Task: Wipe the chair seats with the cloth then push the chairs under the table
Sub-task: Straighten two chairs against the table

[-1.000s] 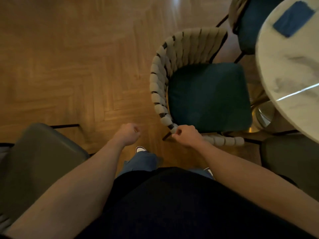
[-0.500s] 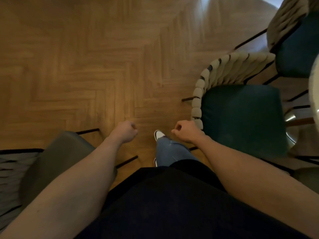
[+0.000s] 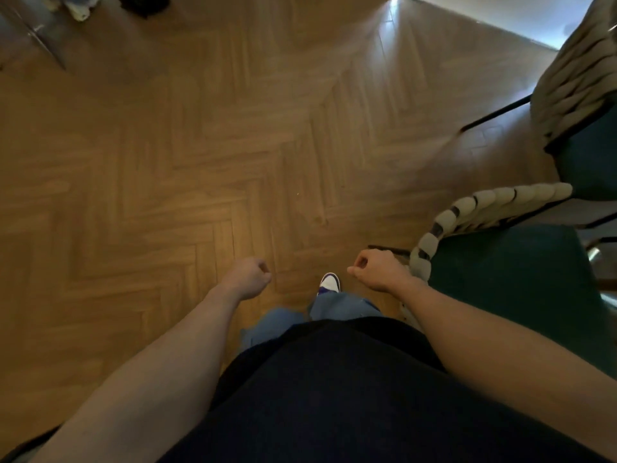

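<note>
A chair with a dark teal seat [image 3: 521, 295] and a cream woven backrest [image 3: 467, 212] stands at the right edge. My right hand [image 3: 377, 270] hovers just left of that backrest with its fingers curled, holding nothing and not touching the weave. My left hand [image 3: 248, 277] is curled into a fist over the bare floor and is empty too. A second teal chair [image 3: 587, 158] with a woven back [image 3: 574, 71] sits at the upper right. Neither the cloth nor the table is in view.
Herringbone wood floor [image 3: 200, 162] fills the middle and left. My shoe [image 3: 330, 284] points forward between my hands. A grey metal item [image 3: 33, 31] and a dark object [image 3: 143, 5] lie at the top left. Black chair legs [image 3: 494, 111] reach over the floor at the upper right.
My right hand has let go of the woven backrest rim. The view has swung left, so the table, the blue cloth and the grey chair have dropped out of sight.
</note>
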`<state>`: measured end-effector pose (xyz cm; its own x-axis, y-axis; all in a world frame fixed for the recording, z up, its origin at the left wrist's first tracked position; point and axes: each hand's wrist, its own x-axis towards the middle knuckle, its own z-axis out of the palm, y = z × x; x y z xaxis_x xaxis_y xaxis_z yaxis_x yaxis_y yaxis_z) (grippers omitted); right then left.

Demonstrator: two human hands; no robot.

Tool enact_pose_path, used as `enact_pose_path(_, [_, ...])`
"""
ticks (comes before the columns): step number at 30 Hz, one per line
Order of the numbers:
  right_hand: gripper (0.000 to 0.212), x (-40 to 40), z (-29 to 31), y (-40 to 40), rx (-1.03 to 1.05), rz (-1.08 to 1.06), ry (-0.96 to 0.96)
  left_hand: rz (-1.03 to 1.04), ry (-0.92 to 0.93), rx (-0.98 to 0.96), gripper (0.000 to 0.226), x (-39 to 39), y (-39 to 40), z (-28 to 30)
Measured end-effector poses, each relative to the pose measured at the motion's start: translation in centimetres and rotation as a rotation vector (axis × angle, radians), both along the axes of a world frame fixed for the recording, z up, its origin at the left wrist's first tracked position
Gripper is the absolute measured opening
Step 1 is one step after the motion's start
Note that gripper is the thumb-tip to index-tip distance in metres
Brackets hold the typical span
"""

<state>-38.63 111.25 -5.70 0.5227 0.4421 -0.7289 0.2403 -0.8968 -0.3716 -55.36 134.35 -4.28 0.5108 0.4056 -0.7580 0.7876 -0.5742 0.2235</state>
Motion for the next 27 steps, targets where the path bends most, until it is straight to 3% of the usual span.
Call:
enact_pose_path(9, [0.027, 11.2, 1.4, 6.3, 0.035, -0.150, 0.011, -0.176, -0.077, 0.067, 0.025, 15.3, 9.9, 0.9])
enact_pose_path(19, [0.030, 22.1, 1.5, 13.9, 0.016, -0.487, 0.041, -0.580, -0.084, 0.077, 0.024, 36.4, 20.0, 0.3])
enact_pose_path(27, [0.026, 26.6, 1.6, 15.0, -0.010, -0.850, 0.043, -0.939, -0.104, 0.060, 0.025, 51.3, 20.2, 0.3])
